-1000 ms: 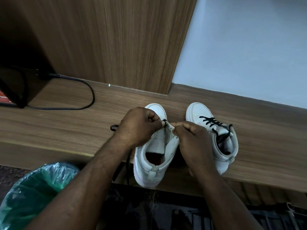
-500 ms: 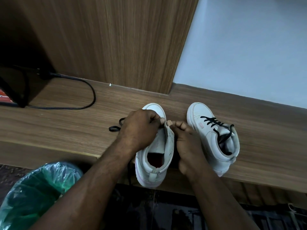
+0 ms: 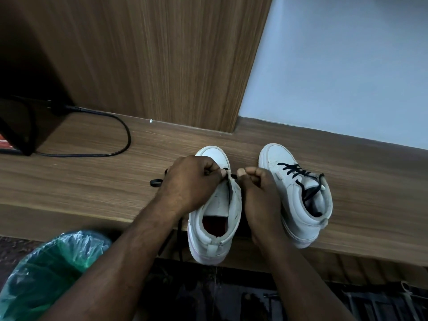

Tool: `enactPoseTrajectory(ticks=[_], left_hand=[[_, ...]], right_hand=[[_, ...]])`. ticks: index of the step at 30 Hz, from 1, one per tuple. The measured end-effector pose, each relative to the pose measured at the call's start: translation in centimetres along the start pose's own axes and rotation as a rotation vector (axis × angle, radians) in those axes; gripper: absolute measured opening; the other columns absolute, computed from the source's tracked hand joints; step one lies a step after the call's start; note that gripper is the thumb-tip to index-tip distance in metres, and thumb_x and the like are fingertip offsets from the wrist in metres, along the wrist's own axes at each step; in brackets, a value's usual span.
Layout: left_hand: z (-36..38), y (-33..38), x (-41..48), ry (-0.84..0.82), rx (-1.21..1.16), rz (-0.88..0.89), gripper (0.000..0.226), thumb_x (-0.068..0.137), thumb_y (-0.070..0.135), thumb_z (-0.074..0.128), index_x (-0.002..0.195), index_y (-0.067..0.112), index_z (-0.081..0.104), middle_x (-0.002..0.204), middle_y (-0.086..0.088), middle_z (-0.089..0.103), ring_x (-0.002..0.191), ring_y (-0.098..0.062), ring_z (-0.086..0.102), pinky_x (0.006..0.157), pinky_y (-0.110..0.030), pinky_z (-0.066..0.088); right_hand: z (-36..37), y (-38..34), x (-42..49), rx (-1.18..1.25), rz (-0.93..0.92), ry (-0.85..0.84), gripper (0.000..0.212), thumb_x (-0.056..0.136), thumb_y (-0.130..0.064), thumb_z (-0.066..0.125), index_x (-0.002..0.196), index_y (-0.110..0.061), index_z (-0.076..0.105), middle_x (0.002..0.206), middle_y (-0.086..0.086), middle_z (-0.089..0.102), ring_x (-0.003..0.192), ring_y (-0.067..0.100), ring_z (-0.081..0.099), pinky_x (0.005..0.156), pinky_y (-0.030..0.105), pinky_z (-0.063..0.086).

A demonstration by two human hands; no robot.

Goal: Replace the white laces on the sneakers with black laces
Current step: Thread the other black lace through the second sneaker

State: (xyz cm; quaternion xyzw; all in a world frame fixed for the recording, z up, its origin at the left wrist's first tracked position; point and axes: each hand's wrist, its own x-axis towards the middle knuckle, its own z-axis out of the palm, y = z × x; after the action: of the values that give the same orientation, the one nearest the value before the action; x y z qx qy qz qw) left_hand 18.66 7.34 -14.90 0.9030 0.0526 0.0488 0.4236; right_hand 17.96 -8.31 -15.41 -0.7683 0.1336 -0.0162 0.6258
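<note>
The ledge (image 3: 81,181) bears a white sneaker (image 3: 209,245), a laced sneaker (image 3: 298,205), a black lace (image 3: 156,182) and cable (image 3: 126,137).

Dim, flat indoor light; source unseen, possibly overhead. Top-left falls to near black. Wall (image 3: 335,66) brightest, evenly lit. White sneakers (image 3: 273,156) read grey. Edges bow; floor (image 3: 231,297) murky.

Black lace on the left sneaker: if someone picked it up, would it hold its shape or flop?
Probably floppy: the black lace lies in a loose loop on the shelf, and a length droops over the edge. Likely very light too, since the left hand seems to manage it with a fingertip pinch alone.
</note>
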Motion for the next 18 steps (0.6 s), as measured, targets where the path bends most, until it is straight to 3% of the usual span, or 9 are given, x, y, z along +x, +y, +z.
enactPoseTrajectory(ticks=[2, 6, 8, 12, 14, 16, 18], left_hand=[[0.0, 0.1, 0.0, -0.002, 0.005, 0.002, 0.026, 0.09, 0.05, 0.07, 0.072, 0.031, 0.073, 0.066, 0.017, 0.068, 0.069, -0.001, 0.063, 0.068, -0.028, 0.049], [-0.2, 0.0, 0.1, -0.005, -0.009, 0.006, 0.029, 0.091, 0.051, 0.07, 0.071, 0.03, 0.072, 0.066, 0.016, 0.068, 0.069, -0.001, 0.063, 0.068, -0.029, 0.05], [-0.3, -0.2, 0.1, -0.009, -0.052, 0.001, 0.031, 0.089, 0.052, 0.071, 0.068, 0.029, 0.071, 0.063, 0.015, 0.067, 0.065, -0.002, 0.062, 0.063, -0.027, 0.046], [-0.6, -0.7, 0.0, -0.027, -0.143, -0.006, 0.032, 0.087, 0.05, 0.074, 0.066, 0.026, 0.071, 0.055, 0.013, 0.062, 0.051, 0.002, 0.053, 0.056, -0.025, 0.04], [-0.8, -0.8, -0.1, -0.038, -0.203, -0.014, 0.031, 0.089, 0.046, 0.075, 0.065, 0.026, 0.071, 0.055, 0.013, 0.063, 0.048, 0.004, 0.052, 0.055, -0.025, 0.041], [-0.9, -0.9, -0.1, -0.046, -0.275, -0.028, 0.03, 0.09, 0.043, 0.076, 0.067, 0.025, 0.073, 0.06, 0.01, 0.068, 0.051, 0.003, 0.056, 0.056, -0.027, 0.044], [-0.9, -0.8, -0.1, -0.039, -0.291, -0.026, 0.029, 0.09, 0.042, 0.076, 0.068, 0.024, 0.073, 0.063, 0.007, 0.07, 0.053, 0.0, 0.058, 0.057, -0.029, 0.046]], right_hand=[[-0.2, -0.4, 0.2, -0.045, -0.08, -0.09, 0.004, 0.097, -0.03, 0.069, 0.098, -0.027, 0.073, 0.091, -0.012, 0.076, 0.084, 0.0, 0.07, 0.083, 0.027, 0.057], [-0.1, -0.5, 0.4, -0.129, -0.106, -0.127, 0.025, 0.097, -0.036, 0.07, 0.078, -0.019, 0.071, 0.076, -0.003, 0.074, 0.07, 0.01, 0.066, 0.075, 0.041, 0.057], [0.0, -0.2, 0.4, -0.183, -0.121, -0.088, 0.028, 0.097, -0.037, 0.069, 0.075, -0.019, 0.069, 0.072, -0.001, 0.072, 0.07, 0.014, 0.066, 0.073, 0.041, 0.055], [-0.5, 0.3, 0.9, -0.543, -0.19, -0.027, 0.036, 0.098, -0.036, 0.066, 0.069, -0.015, 0.061, 0.064, -0.002, 0.064, 0.064, 0.019, 0.06, 0.063, 0.034, 0.043], [-0.8, 0.5, 0.9, -0.617, -0.202, -0.053, 0.036, 0.098, -0.035, 0.064, 0.071, -0.011, 0.061, 0.067, 0.0, 0.064, 0.067, 0.021, 0.061, 0.065, 0.037, 0.047], [-1.0, 0.4, 0.8, -0.575, -0.262, -0.06, 0.028, 0.098, -0.031, 0.066, 0.077, -0.014, 0.064, 0.075, -0.003, 0.066, 0.073, 0.017, 0.062, 0.071, 0.037, 0.05], [-0.8, 0.0, 0.7, -0.364, -0.254, -0.102, 0.012, 0.098, -0.028, 0.068, 0.09, -0.02, 0.07, 0.088, -0.007, 0.072, 0.084, 0.01, 0.067, 0.081, 0.035, 0.054]])
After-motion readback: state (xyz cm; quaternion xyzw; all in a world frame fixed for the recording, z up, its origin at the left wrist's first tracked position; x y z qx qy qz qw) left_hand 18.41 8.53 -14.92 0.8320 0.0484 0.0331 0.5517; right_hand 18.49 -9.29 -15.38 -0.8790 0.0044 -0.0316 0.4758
